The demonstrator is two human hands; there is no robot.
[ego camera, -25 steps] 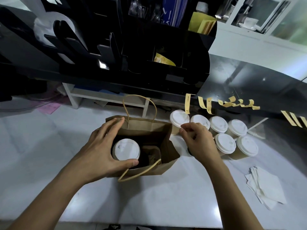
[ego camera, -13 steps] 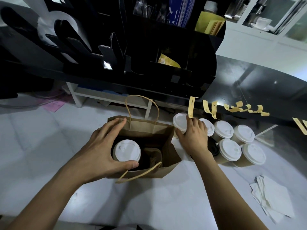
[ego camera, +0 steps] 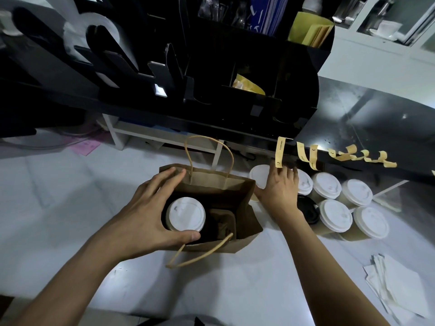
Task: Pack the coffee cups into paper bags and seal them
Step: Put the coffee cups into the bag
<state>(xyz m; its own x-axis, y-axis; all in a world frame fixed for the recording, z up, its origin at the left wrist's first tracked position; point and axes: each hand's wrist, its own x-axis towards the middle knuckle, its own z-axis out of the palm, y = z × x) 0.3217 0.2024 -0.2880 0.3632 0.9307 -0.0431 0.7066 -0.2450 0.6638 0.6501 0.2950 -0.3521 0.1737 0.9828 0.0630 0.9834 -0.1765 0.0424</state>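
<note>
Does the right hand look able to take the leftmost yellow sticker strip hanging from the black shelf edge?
Probably yes: the right hand already has its fingertips at the lower end of the sticker strip, with nothing between them.

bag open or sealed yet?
Open. The paper bag mouth gapes, one white-lidded cup visible inside; left hand holds the rim.
</note>
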